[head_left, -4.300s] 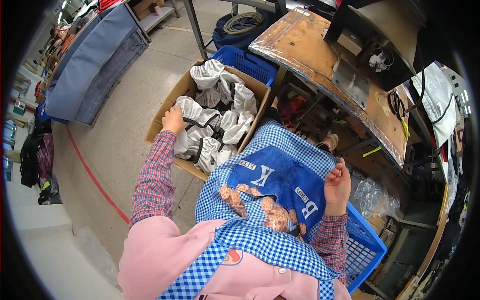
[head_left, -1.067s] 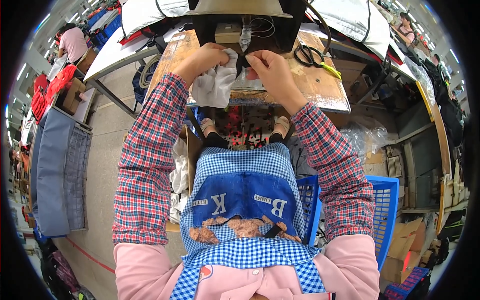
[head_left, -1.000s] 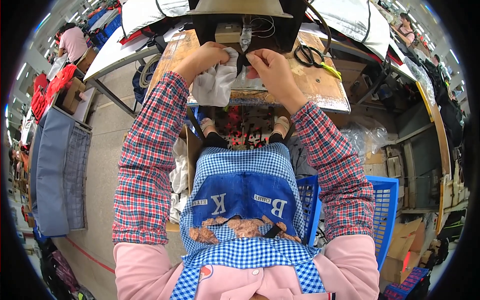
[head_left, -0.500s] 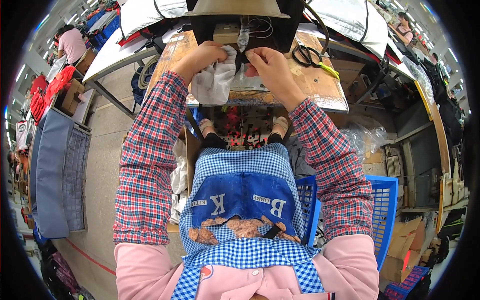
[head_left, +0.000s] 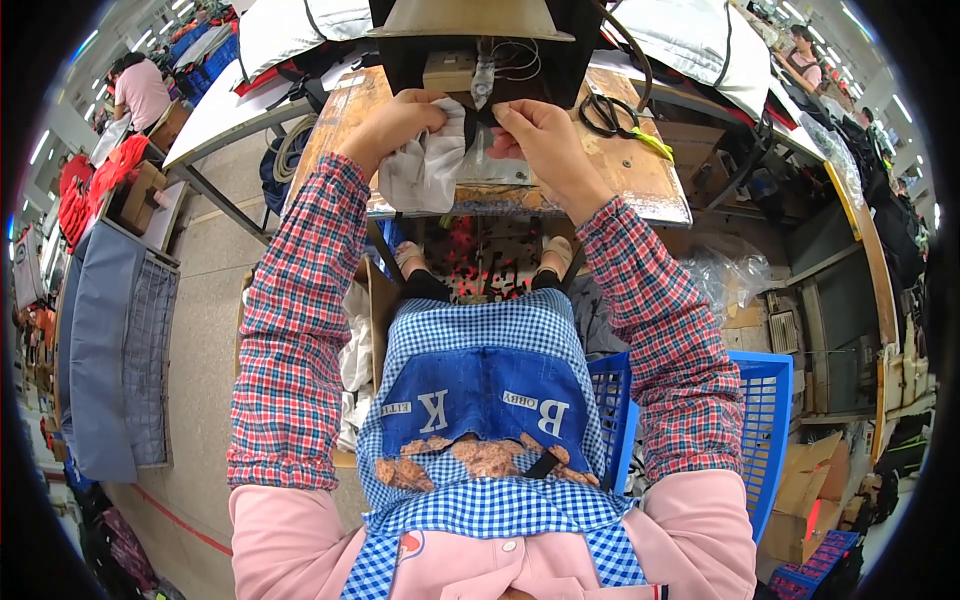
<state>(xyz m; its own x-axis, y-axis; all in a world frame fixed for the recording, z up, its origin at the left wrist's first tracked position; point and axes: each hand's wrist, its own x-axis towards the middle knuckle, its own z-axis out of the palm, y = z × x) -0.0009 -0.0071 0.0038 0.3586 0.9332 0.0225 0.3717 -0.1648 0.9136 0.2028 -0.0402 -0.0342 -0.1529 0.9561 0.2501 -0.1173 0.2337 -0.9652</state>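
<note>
My left hand (head_left: 395,120) pinches the white cloth piece (head_left: 425,165) at the tabletop's (head_left: 640,190) far edge, while my right hand (head_left: 535,135) grips its other side, feeding it flat under the sewing machine (head_left: 470,50).

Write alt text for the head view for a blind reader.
Both hands hold a white fabric piece at a sewing machine on a worn wooden table, left hand gripping it, right hand pinching near the needle. Black scissors lie to the right.
</note>
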